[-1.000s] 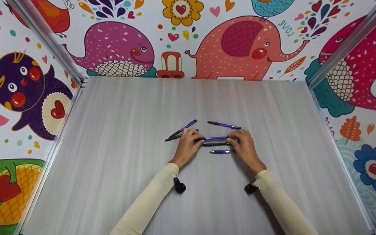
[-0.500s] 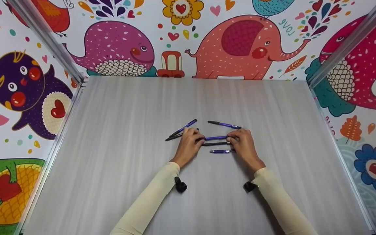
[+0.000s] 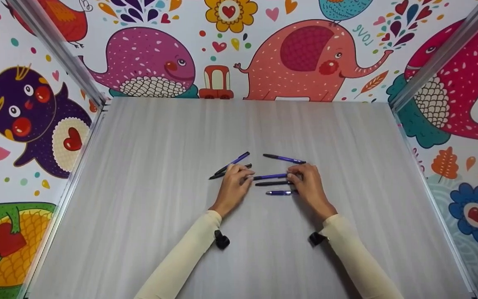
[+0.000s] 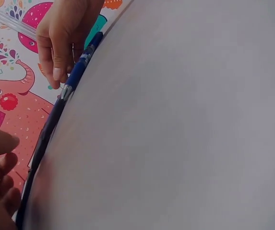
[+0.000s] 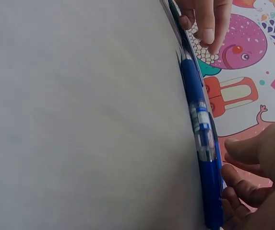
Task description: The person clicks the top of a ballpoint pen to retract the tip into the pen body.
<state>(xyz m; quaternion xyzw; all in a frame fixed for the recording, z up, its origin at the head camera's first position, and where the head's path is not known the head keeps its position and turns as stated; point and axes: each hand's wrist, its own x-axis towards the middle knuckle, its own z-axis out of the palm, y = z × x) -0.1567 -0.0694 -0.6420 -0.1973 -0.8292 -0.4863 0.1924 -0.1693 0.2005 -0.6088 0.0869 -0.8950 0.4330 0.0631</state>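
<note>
In the head view, a blue pen with a black end lies crosswise between my two hands. My right hand pinches its right end with thumb and fingers. My left hand hovers by its left end, holding nothing; in the left wrist view its thumb stands apart from the fingers. Just below lies a black pen, its right end near my right fingers. Nearest me is a blue pen with a clear middle, seen large in the right wrist view, its right end partly hidden by my right hand.
Beyond my left hand, a blue-and-black pen and a black pen lie slanted close together. Another blue-and-black pen lies beyond my right hand. The grey table meets a cartoon-printed wall at the back.
My left hand has let go of the blue pen's left end and drawn slightly left, uncovering that end. My right hand stays almost still at the other end.
</note>
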